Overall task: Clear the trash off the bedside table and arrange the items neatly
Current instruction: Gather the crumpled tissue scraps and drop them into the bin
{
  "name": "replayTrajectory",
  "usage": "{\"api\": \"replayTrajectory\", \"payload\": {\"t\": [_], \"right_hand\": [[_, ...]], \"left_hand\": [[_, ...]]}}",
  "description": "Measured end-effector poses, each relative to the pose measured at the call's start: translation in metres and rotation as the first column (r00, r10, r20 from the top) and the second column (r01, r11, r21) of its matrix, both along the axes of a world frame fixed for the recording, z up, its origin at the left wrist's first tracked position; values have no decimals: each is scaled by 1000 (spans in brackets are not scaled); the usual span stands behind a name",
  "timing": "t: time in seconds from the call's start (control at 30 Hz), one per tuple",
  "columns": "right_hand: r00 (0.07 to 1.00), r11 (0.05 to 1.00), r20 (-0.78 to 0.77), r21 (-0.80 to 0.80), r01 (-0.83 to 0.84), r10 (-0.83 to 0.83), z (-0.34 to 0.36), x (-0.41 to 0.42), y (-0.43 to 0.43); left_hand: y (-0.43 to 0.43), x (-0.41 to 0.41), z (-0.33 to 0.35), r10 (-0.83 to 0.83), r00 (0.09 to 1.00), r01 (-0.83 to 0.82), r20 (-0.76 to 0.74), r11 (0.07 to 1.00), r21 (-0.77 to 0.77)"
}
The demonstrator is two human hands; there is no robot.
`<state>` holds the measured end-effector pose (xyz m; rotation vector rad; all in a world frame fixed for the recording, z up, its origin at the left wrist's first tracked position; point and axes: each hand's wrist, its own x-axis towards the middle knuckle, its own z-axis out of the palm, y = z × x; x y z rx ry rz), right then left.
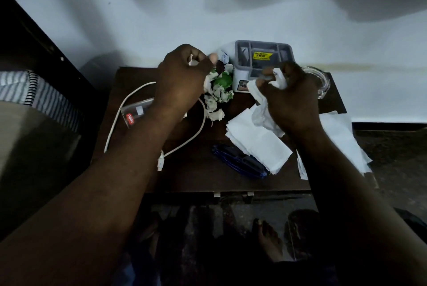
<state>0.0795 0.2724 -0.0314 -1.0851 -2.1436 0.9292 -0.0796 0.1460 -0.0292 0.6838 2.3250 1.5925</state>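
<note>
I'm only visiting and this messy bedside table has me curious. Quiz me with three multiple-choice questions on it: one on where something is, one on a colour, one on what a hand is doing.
1. Where on the table does the grey organiser stand?
A) at the near front edge
B) at the far edge, by the wall
C) at the left corner

2. What colour is the sticker inside it?
A) yellow
B) red
C) blue

3. What is the right hand doing?
A) lying flat and empty
B) pointing at the wall
C) gripping a crumpled white tissue

Answers:
1 B: it stands at the back of the table, against the pale wall.
2 A: the label shows bright yellow with dark print.
3 C: the fingers curl round the tissue, which hangs below them.
</note>
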Motion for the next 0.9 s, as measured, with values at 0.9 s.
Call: {"api": "replayTrajectory", "payload": {"t": [0.9], "right_hand": [[825, 954, 548, 153, -259, 136, -49, -50, -51]], "left_hand": [[-13, -11, -10, -230, 947, 165, -226, 948, -273]]}}
